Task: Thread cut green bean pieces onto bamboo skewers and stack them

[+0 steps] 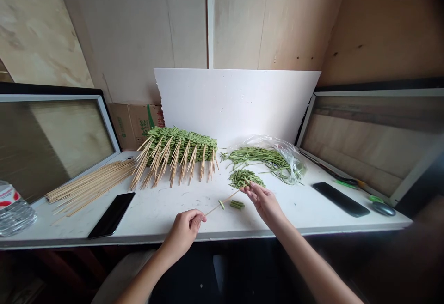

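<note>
In the head view, my left hand (183, 234) is closed round the near end of a thin skewer (212, 210), thumb against fingers. The skewer slants away from that grip towards two o'clock and reaches the fingertips of my right hand (265, 202), which are pinched together at its far end; whether they also hold a bit of green, I cannot tell. One green piece (221, 204) sits across the skewer between my hands, its long axis running roughly eleven to five, so it crosses the shaft.

A small group of cut pieces (237, 205) lies on the white table (208, 230) at about seven o'clock from my right fingertips, long axes close to nine and three. My right hand is the nearer one to them. The heap of cut pieces (243, 177) is at twelve o'clock, just beyond those same fingertips. The stacked, filled skewers (180, 144) stand towards twelve from my left hand, and the loose skewers (97, 184) towards ten.
</note>
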The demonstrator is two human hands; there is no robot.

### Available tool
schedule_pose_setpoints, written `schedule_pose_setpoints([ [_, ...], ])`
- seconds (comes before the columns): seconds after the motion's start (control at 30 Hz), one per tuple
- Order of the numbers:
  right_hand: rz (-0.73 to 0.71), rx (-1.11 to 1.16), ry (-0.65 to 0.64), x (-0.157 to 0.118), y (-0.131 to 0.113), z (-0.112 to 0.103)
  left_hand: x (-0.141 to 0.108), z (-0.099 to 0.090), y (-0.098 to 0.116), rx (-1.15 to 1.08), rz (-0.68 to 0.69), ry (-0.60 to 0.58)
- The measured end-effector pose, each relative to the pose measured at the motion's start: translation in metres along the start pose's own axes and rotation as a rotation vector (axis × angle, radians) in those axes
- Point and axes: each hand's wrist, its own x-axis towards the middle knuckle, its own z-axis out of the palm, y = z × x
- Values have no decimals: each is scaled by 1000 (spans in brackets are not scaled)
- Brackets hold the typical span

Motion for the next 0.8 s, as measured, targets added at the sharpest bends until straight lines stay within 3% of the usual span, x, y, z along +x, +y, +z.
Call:
schedule_pose_setpoints([
  [0.8, -46, 16, 11, -4, 4, 2, -2, 2, 3, -3, 5, 6],
])
